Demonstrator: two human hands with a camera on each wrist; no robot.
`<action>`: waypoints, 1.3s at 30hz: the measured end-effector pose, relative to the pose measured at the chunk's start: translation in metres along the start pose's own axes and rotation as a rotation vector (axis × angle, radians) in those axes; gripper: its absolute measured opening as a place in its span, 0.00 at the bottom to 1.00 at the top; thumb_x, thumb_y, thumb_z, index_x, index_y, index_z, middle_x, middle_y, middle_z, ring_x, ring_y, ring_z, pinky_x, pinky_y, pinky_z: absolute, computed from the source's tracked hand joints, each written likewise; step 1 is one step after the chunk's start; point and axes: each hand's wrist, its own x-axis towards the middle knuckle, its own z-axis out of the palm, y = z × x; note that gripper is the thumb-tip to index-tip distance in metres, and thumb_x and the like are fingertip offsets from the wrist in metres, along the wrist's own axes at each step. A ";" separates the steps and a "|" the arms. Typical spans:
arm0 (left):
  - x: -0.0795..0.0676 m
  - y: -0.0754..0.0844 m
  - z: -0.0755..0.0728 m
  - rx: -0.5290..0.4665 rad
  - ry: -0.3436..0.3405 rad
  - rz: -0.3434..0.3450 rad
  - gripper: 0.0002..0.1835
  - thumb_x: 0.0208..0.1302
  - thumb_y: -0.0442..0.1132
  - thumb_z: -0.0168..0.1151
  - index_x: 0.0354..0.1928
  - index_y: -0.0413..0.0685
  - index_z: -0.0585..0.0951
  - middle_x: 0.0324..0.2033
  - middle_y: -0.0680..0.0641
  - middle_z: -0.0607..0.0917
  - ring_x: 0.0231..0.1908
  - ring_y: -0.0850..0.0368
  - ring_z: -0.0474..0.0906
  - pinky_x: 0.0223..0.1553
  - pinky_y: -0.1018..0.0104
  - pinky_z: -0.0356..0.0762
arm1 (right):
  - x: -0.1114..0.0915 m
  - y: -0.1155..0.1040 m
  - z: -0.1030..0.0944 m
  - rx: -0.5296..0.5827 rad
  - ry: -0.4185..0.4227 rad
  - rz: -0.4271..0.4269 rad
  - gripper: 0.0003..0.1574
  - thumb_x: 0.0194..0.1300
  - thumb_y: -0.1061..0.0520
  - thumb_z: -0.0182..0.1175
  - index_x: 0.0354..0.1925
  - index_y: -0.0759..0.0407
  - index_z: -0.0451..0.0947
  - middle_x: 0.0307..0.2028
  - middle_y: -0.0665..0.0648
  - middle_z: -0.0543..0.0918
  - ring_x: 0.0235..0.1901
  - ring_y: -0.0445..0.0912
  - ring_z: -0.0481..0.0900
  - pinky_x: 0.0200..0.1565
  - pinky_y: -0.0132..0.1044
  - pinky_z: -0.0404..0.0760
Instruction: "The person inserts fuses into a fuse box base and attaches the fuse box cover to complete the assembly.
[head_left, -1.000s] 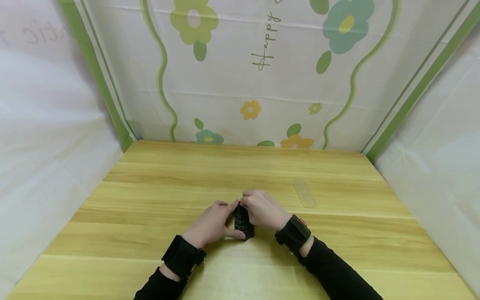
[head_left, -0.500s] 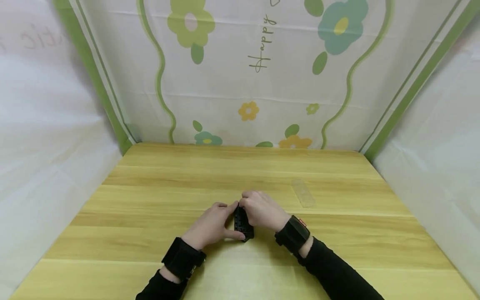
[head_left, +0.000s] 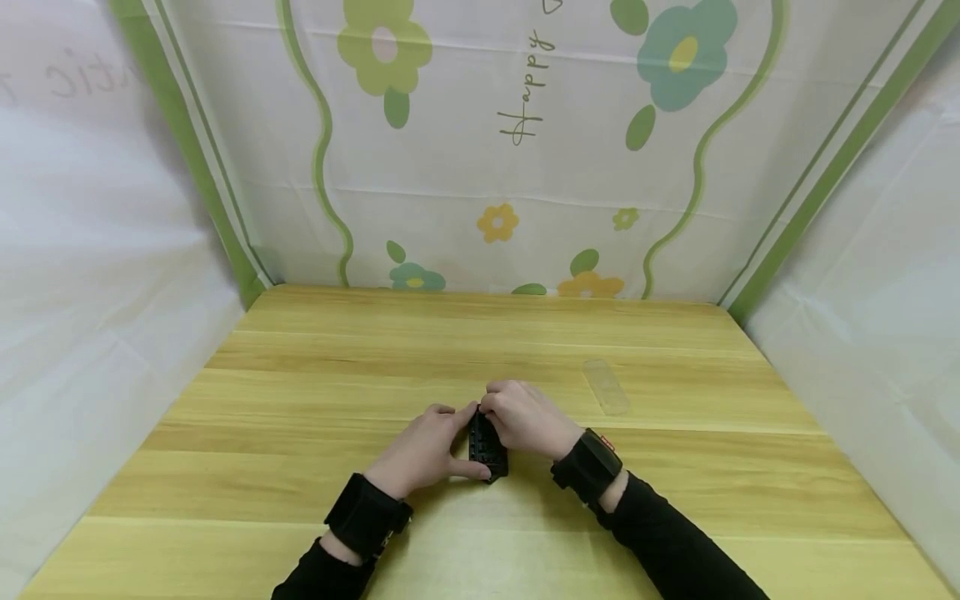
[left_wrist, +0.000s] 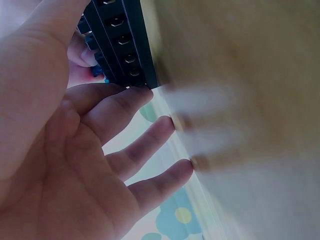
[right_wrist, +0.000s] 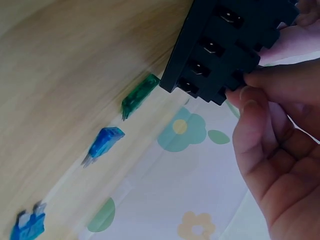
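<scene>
A black fuse box (head_left: 487, 448) with a row of slots stands on the table between both hands. My left hand (head_left: 423, 446) grips it lengthwise, thumb at the near end and a fingertip at the far end. In the left wrist view the other fingers (left_wrist: 160, 185) of that hand spread with their tips at the tabletop. My right hand (head_left: 528, 419) is curled at the box's far end, its thumb and finger pinched against the toothed side. A small blue fuse (left_wrist: 97, 71) shows at those fingertips in the left wrist view, mostly hidden.
A clear plastic cover (head_left: 606, 387) lies on the wooden table (head_left: 300, 333) beyond the right hand. In the right wrist view a green fuse (right_wrist: 140, 95), a blue fuse (right_wrist: 104, 141) and another blue fuse (right_wrist: 29, 226) lie in a row. A flowered cloth (head_left: 450, 150) hangs behind.
Both hands and the fuse box keep nearly the same place. The head view has shifted only slightly.
</scene>
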 end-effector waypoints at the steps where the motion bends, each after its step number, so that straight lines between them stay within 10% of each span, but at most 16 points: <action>1: 0.000 0.000 0.000 0.002 0.001 -0.001 0.53 0.49 0.68 0.64 0.72 0.49 0.60 0.53 0.39 0.78 0.58 0.43 0.68 0.54 0.54 0.69 | 0.000 0.000 0.000 -0.001 0.002 0.001 0.09 0.60 0.66 0.60 0.28 0.53 0.81 0.22 0.45 0.65 0.21 0.37 0.66 0.23 0.22 0.65; 24: -0.002 -0.003 -0.001 0.003 0.001 0.001 0.52 0.50 0.68 0.64 0.72 0.49 0.60 0.53 0.38 0.77 0.57 0.43 0.69 0.52 0.54 0.71 | 0.006 -0.001 0.003 0.050 0.018 -0.006 0.11 0.57 0.69 0.59 0.25 0.54 0.80 0.22 0.45 0.66 0.21 0.36 0.66 0.24 0.22 0.66; 39: -0.002 -0.002 0.000 -0.007 0.002 0.009 0.53 0.50 0.69 0.63 0.73 0.50 0.59 0.54 0.38 0.76 0.58 0.43 0.69 0.54 0.54 0.70 | 0.016 0.003 -0.017 0.050 -0.161 0.042 0.18 0.59 0.65 0.59 0.17 0.51 0.69 0.18 0.45 0.62 0.17 0.37 0.57 0.19 0.25 0.55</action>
